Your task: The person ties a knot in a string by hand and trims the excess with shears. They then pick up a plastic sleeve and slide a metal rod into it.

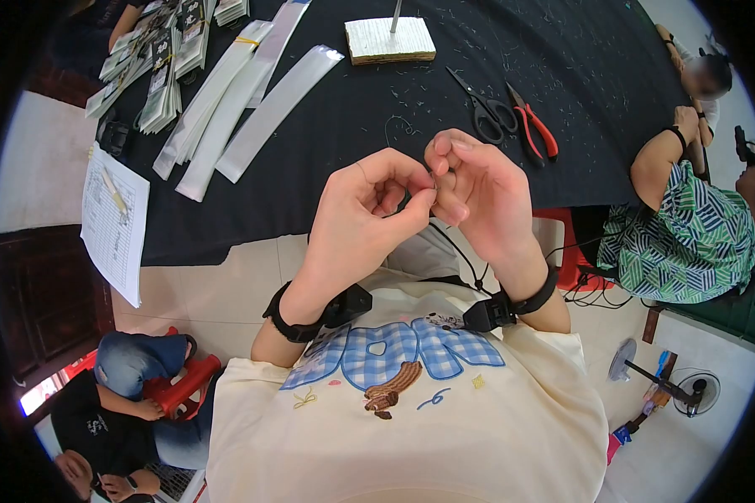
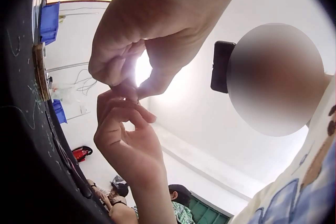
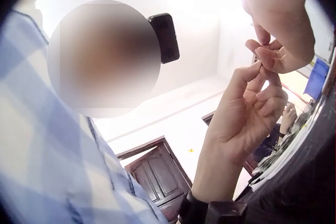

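Note:
My left hand and right hand meet above the table's front edge, fingertips nearly together. Between thumb and forefinger, the left hand pinches a tiny, thin, dark thread-like piece; I cannot tell its exact kind. Curled fingers of the right hand pinch at the same piece from the other side. In the left wrist view the left hand is above and the right hand below, tips touching. The right wrist view has the right hand above the left hand.
Scissors and red-handled pliers lie beyond the right hand. A white block with a metal rod stands at the back. Clear plastic sleeves, printed card bundles and a written sheet lie left. Thread scraps dot the black cloth.

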`<state>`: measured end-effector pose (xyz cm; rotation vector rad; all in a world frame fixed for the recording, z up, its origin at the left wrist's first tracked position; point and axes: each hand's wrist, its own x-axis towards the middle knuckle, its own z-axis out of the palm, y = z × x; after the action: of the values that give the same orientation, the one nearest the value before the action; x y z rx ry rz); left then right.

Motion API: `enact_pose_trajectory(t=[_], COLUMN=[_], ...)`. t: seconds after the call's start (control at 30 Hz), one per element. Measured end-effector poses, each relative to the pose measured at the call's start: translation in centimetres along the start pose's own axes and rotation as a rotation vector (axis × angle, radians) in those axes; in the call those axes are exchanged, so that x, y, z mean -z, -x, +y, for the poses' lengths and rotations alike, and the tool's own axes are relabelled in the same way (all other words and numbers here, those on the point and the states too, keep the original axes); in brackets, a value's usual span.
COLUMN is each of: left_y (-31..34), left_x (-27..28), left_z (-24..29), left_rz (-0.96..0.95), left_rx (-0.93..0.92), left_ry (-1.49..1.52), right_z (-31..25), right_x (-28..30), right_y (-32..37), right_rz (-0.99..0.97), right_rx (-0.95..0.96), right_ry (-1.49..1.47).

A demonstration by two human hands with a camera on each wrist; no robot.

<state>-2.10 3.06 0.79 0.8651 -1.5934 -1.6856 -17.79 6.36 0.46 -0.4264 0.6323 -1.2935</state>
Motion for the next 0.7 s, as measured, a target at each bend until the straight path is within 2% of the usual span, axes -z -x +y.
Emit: enact_pose_trajectory(t=[0.13,0.33,0.4,0.5,0.7], left_y=[-0.1,-0.2,-0.3,-0.3,-0.2], left_x=[-0.1,0.3,0.3,0.1,0.0], left_z=[0.0,0.5,0.6,0.9,0.7], left_rz=[0.044,0.097,0.126,0.201,0.199], left_rx=[-0.005,-0.036,-0.062,-0.102,-0.107], left_ry=[0.071,0.189,0.205,0.281,0.325], right_z=[-0.1,-0.6,-0.2,0.8,2.0], right_x=[0.2,-0.8,-1.3,-1.3,-2.3], right_y=[0.1,0.7,1.1,1.6,1.4], right_rz=[-0.017,0.069,0.134,0.069,0.079], right_rx=[0.007,-0.015,0.037,0.091,0.185], right_ry=[0.031,0.229,0.355,0.517,0.471])
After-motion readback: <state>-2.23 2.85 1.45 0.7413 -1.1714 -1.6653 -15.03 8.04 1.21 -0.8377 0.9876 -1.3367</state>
